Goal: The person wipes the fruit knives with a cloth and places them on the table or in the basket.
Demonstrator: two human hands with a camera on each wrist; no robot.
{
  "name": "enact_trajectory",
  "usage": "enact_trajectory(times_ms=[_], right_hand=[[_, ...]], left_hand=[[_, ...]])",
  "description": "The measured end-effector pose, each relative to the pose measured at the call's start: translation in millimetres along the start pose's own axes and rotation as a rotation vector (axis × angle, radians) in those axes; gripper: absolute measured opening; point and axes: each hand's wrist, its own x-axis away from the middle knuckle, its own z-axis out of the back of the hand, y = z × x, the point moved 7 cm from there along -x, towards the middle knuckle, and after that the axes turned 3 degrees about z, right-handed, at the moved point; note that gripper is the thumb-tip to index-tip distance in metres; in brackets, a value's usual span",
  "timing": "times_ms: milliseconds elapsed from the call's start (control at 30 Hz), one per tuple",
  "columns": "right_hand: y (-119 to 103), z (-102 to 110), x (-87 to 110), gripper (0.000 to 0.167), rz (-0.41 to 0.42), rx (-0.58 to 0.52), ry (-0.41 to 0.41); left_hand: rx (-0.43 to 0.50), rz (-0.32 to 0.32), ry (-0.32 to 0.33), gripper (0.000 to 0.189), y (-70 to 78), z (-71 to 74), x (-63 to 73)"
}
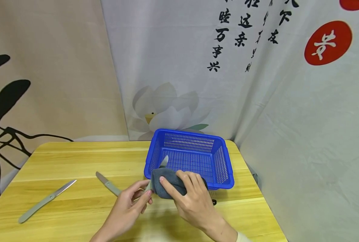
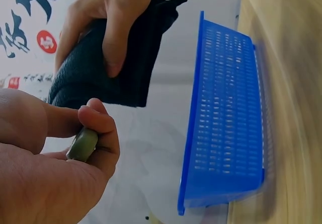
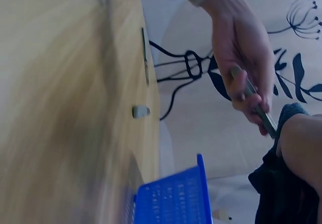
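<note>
My left hand [image 1: 126,205] grips the grey-green handle of a knife [image 2: 83,144], its butt end showing in the left wrist view. Around the blade my right hand [image 1: 192,198] holds a dark grey cloth [image 1: 164,178], thumb and fingers pressing it from both sides. Only the blade's tip [image 1: 165,160] sticks out beyond the cloth; the middle is hidden. On the table to the left lies a second knife [image 1: 46,201] with a matching handle. A third knife [image 1: 108,183] lies nearer, its handle partly covered by my left hand.
A blue perforated basket [image 1: 191,132] stands just beyond the hands on the wooden table [image 1: 85,158]. By my right hand a black end [image 1: 214,202] of a partly hidden object shows near the basket's front. A printed curtain [image 1: 173,50] hangs behind the table.
</note>
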Motion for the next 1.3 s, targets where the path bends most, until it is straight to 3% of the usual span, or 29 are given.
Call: enact_trajectory(times_ms=[200,400,733,1133,1300], right_hand=[[-9,-8,0.1,0.049,0.024,0.025,-0.065],[-5,-11,1.1,0.050,0.000,0.049,-0.080],[10,-12,2.3,0.048,-0.046,0.080,-0.070],[31,-14,3.1,0.049,-0.098,0.099,-0.037],[45,-12,3.3,0.049,-0.143,0.085,-0.029]], left_hand=[[-0.028,-0.039,-0.014,0.033,3.4,-3.3,0.4],[-0.055,-0.061,-0.026,0.033,4.0,-4.5,1.6],[-0.095,-0.218,-0.026,0.026,8.9,-3.5,3.5],[-0.101,-0.266,-0.024,0.022,9.9,-2.2,6.7],[-0.082,-0.210,-0.028,0.019,7.6,-1.0,7.0]])
